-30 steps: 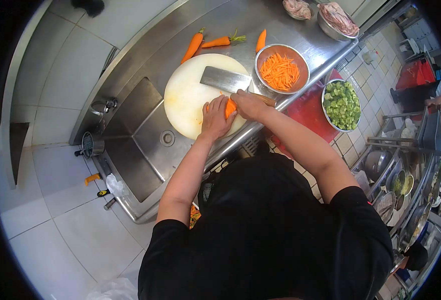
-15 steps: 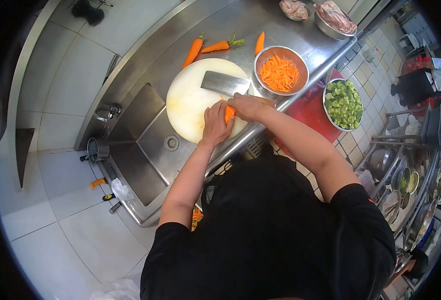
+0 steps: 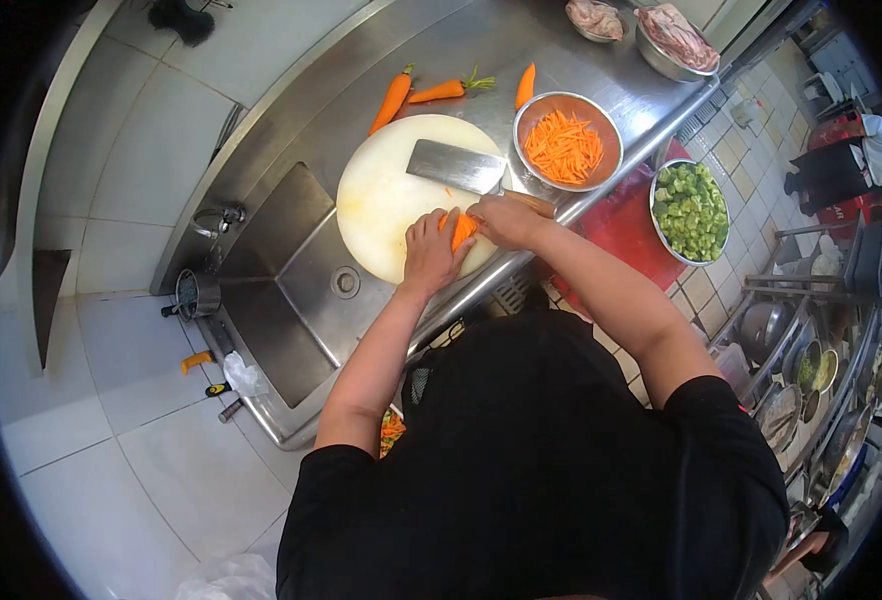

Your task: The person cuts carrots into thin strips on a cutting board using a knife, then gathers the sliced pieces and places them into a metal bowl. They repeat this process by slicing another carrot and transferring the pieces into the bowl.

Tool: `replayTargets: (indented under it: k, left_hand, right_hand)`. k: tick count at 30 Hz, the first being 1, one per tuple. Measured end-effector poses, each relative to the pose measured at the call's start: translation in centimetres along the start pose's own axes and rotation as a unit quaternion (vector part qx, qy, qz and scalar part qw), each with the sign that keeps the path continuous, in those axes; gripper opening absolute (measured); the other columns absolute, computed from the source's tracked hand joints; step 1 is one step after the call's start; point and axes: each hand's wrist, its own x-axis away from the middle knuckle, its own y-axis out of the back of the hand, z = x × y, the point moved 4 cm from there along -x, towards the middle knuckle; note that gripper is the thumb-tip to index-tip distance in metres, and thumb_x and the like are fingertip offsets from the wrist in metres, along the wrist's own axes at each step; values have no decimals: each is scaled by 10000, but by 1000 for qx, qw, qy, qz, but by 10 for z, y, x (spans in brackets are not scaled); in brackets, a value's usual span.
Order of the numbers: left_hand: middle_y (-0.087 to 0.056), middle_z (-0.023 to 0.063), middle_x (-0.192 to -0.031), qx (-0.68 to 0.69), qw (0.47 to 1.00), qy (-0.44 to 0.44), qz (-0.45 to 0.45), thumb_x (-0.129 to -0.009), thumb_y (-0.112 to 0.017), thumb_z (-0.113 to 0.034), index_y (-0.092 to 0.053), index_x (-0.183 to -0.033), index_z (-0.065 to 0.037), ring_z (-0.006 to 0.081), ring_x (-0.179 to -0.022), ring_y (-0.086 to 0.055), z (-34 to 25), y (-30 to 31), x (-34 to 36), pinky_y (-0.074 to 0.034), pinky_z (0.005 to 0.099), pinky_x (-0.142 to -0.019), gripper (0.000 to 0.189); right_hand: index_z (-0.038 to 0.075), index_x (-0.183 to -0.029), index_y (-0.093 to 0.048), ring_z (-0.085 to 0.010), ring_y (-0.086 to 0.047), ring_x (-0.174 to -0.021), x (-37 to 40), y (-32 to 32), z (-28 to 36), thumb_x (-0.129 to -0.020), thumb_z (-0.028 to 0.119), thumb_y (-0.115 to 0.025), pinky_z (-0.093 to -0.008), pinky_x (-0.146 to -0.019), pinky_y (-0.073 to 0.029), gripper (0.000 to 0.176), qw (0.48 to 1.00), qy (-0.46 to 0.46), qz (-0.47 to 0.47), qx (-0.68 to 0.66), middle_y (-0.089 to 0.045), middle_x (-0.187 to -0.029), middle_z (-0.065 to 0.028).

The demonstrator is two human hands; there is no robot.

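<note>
Cut carrot [image 3: 463, 230] lies at the near right part of a round white cutting board [image 3: 376, 205], between my two hands. My left hand [image 3: 431, 252] is curled against its left side, fingers pressed together. From the right, my right hand [image 3: 506, 221] closes its fingertips on the same carrot; the fingers are partly hidden. Just beyond the hands a cleaver [image 3: 453, 166] rests flat on the board, its wooden handle [image 3: 533, 204] pointing right past my right hand. A small carrot bit lies near the blade.
Right of the board stands a metal bowl [image 3: 609, 140] of carrot strips. Whole carrots [image 3: 391, 100] lie behind the board. A sink [image 3: 296, 260] is at the left. A bowl of chopped green vegetable [image 3: 689, 212] stands on the right, and bowls of raw meat [image 3: 677, 40] at the back.
My right hand has shifted slightly right and down, and more of the orange carrot shows between the hands. The cleaver stays on the board. The whole view has shifted slightly.
</note>
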Motion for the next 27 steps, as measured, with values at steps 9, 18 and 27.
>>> replayTargets:
  k: [9,18,27]
  left_hand:
    - [-424,177,-1470,-16,999,39,26,-924,-589,-587,-430,-1518,-126,342,-1339,-403,3,-1,2,-261,498,-1128,769]
    - [-219,190,-1638,28,989,86,118,-820,-633,-710,-210,-1605,-156,338,-1528,-189,34,20,9,-47,564,-1228,1049]
    - [-223,170,-1641,-8,989,82,122,-918,-504,-669,-233,-1601,-150,324,-1536,-159,16,16,7,-8,612,-1211,899]
  right_hand:
    - [39,-1277,-493,-423,-616,-1088,24,35,-28,-876,172,-637,-508,-930,-494,446,974,-181,-60,118,-599,-1165,-266]
    - [44,-1220,-485,-336,-665,-797,73,47,-10,-893,257,-572,-440,-727,-510,400,948,-250,-81,-179,-668,-898,-200]
    - [69,-1184,-472,-96,-478,-558,137,35,14,-965,204,-443,-286,-494,-404,259,805,-357,-64,-470,-515,-755,-14]
